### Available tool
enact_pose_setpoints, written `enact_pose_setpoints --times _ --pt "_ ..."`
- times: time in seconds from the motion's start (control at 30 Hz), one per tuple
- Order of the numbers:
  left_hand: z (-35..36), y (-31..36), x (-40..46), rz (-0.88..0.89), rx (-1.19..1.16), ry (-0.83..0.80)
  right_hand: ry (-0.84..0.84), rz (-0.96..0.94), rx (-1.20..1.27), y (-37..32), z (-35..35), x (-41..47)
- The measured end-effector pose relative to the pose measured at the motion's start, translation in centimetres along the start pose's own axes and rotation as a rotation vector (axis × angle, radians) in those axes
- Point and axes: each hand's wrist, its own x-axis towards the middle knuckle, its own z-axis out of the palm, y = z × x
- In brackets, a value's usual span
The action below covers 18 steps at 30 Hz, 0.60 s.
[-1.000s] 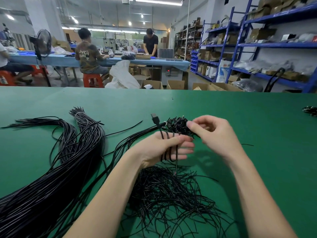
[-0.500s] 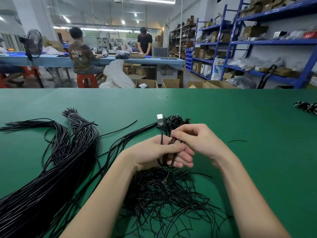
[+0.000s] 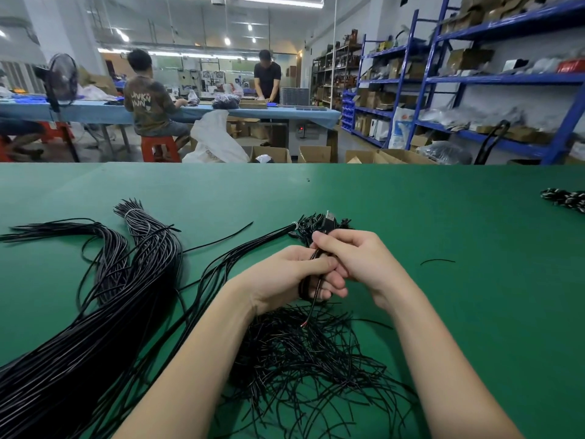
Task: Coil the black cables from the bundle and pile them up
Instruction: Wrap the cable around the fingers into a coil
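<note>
My left hand (image 3: pixel 286 275) grips a small coil of black cable (image 3: pixel 304 288) wound around its fingers, with the bare wire end hanging below. My right hand (image 3: pixel 357 259) pinches the same cable close against the left fingers, and the USB plug (image 3: pixel 329 218) sticks up just above it. A thick bundle of long black cables (image 3: pixel 104 315) tied with white bands lies across the left of the green table (image 3: pixel 443 217). Its plug ends (image 3: pixel 308 224) lie behind my hands. A loose tangle of black cables (image 3: pixel 304 359) lies under my forearms.
A short stray piece of black wire (image 3: pixel 438 261) lies to the right of my hands. A small pile of coiled cables (image 3: pixel 565 198) sits at the far right edge. Beyond the table are cardboard boxes (image 3: pixel 313 153), blue shelving (image 3: pixel 493 80) and two people at another bench.
My right hand has moved in and closed against the left hand's fingers. The cable's plug end has been drawn down closer to my hands as the coil tightened.
</note>
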Motion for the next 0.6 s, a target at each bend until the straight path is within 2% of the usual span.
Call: enact_pose_setpoints --times 0.1,0.23,0.37,0.53,0.6 --pt "0.0 -0.1 0.2 0.007 0.004 0.03 0.016 0.012 -0.023 0.2 -0.1 0.2" --pt "0.1 -0.1 0.4 0.065 0.201 0.105 0.087 -0.041 -0.109 0.2 -0.4 0.5" --pt "0.5 -0.2 0.6 0.076 0.304 0.158 0.169 -0.145 -0.323 0.3 -0.9 0.7" --pt "0.4 -0.5 0.5 0.005 0.079 0.168 -0.005 -0.142 -0.267 0.4 -2.7 0.5" --pt "0.6 -0.6 0.6 -0.002 0.038 0.161 0.005 -0.159 -0.295 0.7 -3.2 0.5"
